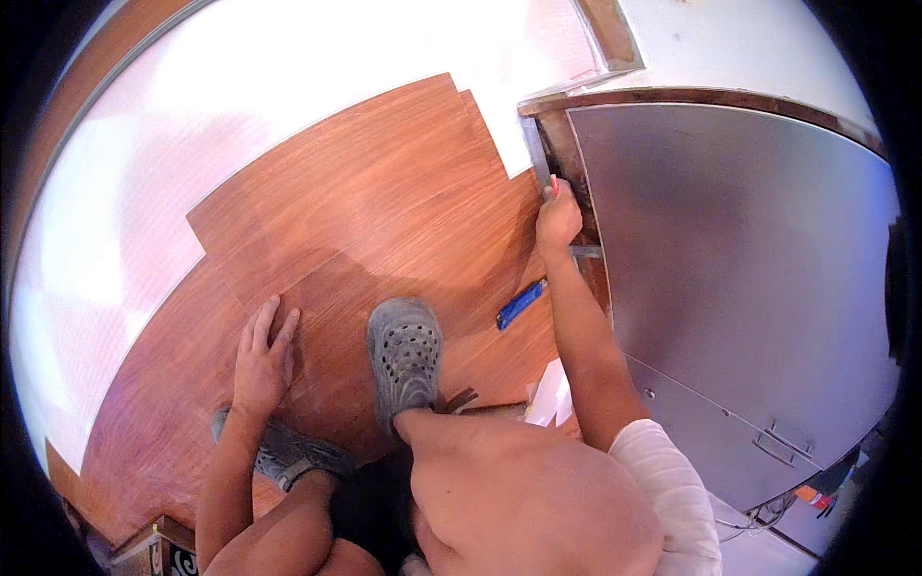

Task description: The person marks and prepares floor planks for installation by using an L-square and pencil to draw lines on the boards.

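My left hand (264, 357) rests on the wood-look floor planks (365, 192), fingers stretched out and holding nothing. At the cabinet's base, my right hand (559, 223) is closed around a thin red-tipped object (554, 185). Only its end shows, so its kind is unclear. Touching that hand is a flat grey metal strip (536, 149) along the plank edge; a short grey metal piece (584, 252) shows on its near side, and whether they join is hidden. A blue utility knife (521, 305) lies on the planks, left of my right forearm.
A large grey metal cabinet (730, 230) with a handle fills the right side. White underlay (288, 58) spreads beyond the planks' stepped edge. My grey clogs (405, 350) stand on the planks. White scraps (549, 394) lie near my right knee, and wires (759, 518) hang at lower right.
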Motion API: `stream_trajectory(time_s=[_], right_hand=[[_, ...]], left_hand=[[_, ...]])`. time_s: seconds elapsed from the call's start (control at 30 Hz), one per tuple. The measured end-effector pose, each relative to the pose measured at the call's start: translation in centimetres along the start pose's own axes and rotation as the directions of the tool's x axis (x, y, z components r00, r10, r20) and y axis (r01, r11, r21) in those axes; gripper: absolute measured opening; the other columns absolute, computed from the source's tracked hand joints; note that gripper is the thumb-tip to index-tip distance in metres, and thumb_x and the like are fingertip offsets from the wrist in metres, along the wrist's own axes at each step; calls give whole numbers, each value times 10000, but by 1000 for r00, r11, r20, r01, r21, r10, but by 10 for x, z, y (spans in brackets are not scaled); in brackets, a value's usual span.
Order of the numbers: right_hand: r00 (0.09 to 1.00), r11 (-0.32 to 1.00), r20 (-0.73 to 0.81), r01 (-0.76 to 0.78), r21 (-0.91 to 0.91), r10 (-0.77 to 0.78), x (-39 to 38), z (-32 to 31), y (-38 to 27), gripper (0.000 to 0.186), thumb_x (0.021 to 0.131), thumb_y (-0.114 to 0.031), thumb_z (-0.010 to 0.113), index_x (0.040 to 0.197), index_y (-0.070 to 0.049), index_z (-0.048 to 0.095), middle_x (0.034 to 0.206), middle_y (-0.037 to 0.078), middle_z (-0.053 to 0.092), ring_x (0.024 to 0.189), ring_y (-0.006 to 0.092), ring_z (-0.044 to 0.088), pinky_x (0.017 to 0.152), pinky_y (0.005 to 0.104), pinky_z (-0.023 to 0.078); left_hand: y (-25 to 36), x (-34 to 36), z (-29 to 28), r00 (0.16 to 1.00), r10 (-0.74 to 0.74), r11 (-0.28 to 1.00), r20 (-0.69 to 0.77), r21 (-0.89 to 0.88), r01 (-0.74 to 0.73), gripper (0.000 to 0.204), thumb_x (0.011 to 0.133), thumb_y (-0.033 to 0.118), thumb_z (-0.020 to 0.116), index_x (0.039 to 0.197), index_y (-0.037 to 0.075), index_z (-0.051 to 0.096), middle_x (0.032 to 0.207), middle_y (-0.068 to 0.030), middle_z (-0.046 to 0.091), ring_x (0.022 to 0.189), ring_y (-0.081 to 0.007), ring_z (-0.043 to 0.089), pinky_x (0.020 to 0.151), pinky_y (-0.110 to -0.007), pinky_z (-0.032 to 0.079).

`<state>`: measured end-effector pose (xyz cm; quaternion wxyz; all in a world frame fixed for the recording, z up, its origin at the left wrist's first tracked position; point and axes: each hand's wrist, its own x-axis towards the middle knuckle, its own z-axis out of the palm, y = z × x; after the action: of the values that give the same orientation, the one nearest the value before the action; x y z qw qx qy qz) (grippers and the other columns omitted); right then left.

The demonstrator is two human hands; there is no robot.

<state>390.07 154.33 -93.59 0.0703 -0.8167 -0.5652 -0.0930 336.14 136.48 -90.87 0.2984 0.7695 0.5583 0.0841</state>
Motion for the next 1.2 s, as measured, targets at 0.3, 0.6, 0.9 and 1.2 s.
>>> stream_trajectory(time_s=[0.3,0.6,0.9,1.2], right_hand=[[998,997,-12,60,-42,-61,12,6,7,175,981,-195,690,1112,-107,766,927,205,769,845,409,755,735,515,588],[1000,998,15,8,-62,-7,13,7,10,179,978,-209,689,1114,-126,771,937,197,775,847,412,759,750,531,591],[994,996,90,-46,-75,53,14,3,5,236,1000,-262,684,1199,-156,754,1006,204,774,916,425,752,805,534,582],[999,992,6,47,-114,-46,15,15,14,204,1028,-288,639,1113,-170,781,973,166,784,856,391,762,760,514,593]], left_hand=[[3,4,0,1000,3,1000,-7,3,-3,600,883,-12,666,1467,123,631,1606,-187,457,1417,-410,505,1184,-480,447],[-1,3,3,1000,14,999,-18,-29,-15,602,883,-6,677,1468,127,632,1606,-180,457,1414,-402,510,1173,-483,459],[-4,3,4,998,44,998,-42,-36,-46,605,869,-5,688,1458,121,636,1604,-178,460,1403,-406,519,1166,-487,468],[-6,0,1,1000,23,999,-16,-43,-24,608,868,23,668,1462,145,632,1607,-166,473,1426,-388,512,1189,-480,452]])
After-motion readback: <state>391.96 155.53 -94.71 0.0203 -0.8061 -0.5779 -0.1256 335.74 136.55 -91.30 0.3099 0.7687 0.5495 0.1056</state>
